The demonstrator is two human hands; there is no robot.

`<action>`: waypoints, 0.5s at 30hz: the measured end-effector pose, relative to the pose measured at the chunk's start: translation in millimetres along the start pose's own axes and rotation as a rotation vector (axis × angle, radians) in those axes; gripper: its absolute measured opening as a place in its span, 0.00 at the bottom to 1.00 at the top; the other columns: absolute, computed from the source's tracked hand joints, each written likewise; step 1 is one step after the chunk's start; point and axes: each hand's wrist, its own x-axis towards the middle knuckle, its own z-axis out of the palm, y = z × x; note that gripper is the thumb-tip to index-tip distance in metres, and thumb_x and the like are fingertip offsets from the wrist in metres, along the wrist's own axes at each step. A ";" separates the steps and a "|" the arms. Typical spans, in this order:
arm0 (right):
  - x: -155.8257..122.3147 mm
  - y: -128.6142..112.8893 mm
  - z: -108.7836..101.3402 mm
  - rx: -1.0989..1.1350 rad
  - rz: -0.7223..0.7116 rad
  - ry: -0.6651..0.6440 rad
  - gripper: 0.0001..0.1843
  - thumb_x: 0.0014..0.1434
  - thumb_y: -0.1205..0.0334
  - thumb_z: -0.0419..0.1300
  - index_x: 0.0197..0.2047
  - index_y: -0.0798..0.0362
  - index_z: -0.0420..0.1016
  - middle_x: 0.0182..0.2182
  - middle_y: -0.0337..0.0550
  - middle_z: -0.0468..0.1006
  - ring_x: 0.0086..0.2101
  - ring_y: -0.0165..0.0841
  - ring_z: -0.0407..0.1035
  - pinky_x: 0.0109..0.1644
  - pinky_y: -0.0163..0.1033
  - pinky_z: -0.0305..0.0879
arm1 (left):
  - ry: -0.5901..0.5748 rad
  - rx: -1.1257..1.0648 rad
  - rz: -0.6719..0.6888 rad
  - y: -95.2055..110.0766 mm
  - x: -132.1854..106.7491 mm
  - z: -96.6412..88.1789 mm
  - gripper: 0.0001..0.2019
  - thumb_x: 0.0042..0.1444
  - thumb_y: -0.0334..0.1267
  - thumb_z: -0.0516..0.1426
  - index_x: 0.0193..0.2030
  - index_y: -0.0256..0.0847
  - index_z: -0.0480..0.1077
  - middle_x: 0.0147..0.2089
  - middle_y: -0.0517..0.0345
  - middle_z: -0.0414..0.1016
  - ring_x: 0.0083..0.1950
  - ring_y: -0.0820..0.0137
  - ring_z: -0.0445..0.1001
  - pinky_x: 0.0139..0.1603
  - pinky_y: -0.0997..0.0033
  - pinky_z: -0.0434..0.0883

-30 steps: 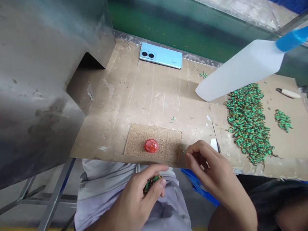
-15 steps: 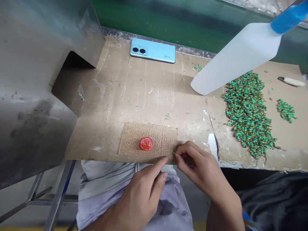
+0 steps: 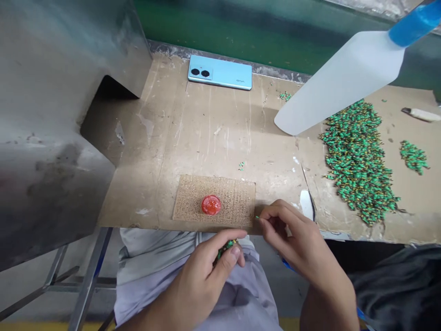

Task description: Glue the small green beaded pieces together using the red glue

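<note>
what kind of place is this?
Probably a factory or workshop bench for small-parts handwork: a cardboard-covered benchtop, a heap of green parts on it, a sheet-metal housing at the left. The left hand grips a bunch of green parts; the right hand pinches a single green part.

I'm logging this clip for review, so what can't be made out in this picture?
Head view, left hand: its fingers cover most of the green pieces it grips; count unclear.
Head view, right hand: the green bit it pinches is too small to identify.
Head view, white blade: its blue handle is cut off by the top-right edge; whatever holds it is out of frame.
</note>
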 end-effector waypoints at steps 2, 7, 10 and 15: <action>-2.2 -2.5 0.3 0.051 -0.011 0.047 0.07 0.72 0.70 0.58 0.41 0.49 0.70 0.33 0.36 0.72 0.28 0.28 0.67 0.32 0.33 0.65 | -0.074 -0.196 -0.034 2.3 -1.4 -3.8 0.14 0.75 0.46 0.56 0.59 0.45 0.77 0.44 0.56 0.82 0.40 0.70 0.72 0.44 0.71 0.68; -10.1 -17.0 13.5 0.266 -0.044 0.080 0.07 0.71 0.70 0.59 0.42 0.48 0.70 0.33 0.37 0.71 0.30 0.30 0.67 0.32 0.35 0.66 | -0.140 -0.666 -0.096 9.5 -2.6 -7.6 0.15 0.66 0.48 0.67 0.46 0.39 0.72 0.38 0.53 0.82 0.28 0.77 0.57 0.30 0.75 0.55; -14.5 -26.4 24.9 0.426 -0.030 0.073 0.07 0.72 0.69 0.58 0.44 0.47 0.70 0.35 0.38 0.73 0.33 0.32 0.70 0.35 0.36 0.68 | -0.119 -0.746 -0.090 12.7 -4.1 -8.3 0.16 0.65 0.46 0.68 0.44 0.40 0.67 0.34 0.53 0.82 0.26 0.78 0.56 0.29 0.75 0.51; -17.8 -36.1 34.6 0.555 0.036 0.067 0.05 0.73 0.67 0.59 0.44 0.47 0.71 0.34 0.38 0.74 0.34 0.33 0.71 0.35 0.36 0.69 | -0.108 -0.802 -0.097 13.0 -8.0 -11.0 0.18 0.60 0.43 0.72 0.39 0.39 0.68 0.35 0.54 0.81 0.26 0.79 0.58 0.30 0.75 0.53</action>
